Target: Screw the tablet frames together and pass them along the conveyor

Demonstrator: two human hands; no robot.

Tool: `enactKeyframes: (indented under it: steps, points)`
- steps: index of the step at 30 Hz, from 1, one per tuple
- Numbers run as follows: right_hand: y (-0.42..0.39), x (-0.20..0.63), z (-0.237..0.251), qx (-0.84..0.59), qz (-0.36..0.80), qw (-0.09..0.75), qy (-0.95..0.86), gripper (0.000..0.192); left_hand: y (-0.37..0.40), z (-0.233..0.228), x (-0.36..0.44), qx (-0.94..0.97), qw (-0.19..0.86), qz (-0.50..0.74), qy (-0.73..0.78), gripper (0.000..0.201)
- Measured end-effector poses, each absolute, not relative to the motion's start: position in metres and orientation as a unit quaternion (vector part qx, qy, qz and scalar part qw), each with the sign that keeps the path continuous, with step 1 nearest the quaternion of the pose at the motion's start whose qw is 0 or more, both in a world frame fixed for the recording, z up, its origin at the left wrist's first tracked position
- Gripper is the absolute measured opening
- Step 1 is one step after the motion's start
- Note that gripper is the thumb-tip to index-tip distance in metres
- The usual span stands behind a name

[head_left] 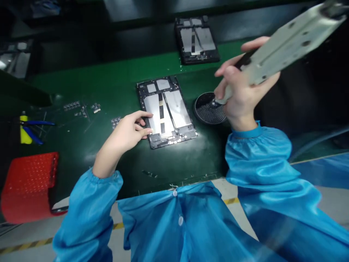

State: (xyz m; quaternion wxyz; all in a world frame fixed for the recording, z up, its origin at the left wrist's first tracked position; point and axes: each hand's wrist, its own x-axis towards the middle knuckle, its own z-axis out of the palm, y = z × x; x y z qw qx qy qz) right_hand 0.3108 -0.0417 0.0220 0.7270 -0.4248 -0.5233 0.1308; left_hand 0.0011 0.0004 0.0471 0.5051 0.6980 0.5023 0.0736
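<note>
- My left hand [128, 131] is resting palm-down, thumb and 1 finger spaced apart on the tablet's left edge, probably steadying it; whether they're pinching, I cannot tell.
- The opened tablet [167, 115] is lying flat between my 2 hands.
- My right hand [241, 92] is clamping the screwdriver [286, 43], wrist raised, slanting its tip over the round dish [198, 117].

Dark green worktop [109, 87], opened tablet [167, 114] near the middle, round black dish [199, 117] just right of it, second opened tablet [197, 40] farther back, small parts [71, 105] and blue-handled tool [32, 135] at left.
</note>
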Motion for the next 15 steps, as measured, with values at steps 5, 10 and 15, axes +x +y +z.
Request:
enactKeyframes:
  steps: [5, 10, 15]
  points:
    - [-0.045, 0.309, 0.013, -0.367, 0.135, 0.761, -0.517, 0.043, 0.000, 0.045, -0.008, 0.695, 0.517, 0.092, 0.490, 0.056]
    - [-0.048, 0.297, 0.015, -0.370, 0.143, 0.751, -0.528, 0.040, 0.001, 0.044, -0.011, 0.690, 0.529, 0.097, 0.485, 0.063]
    - [-0.049, 0.297, 0.015, -0.387, 0.151, 0.746, -0.520, 0.036, -0.001, 0.047, -0.009, 0.720, 0.495, 0.086, 0.478, 0.056]
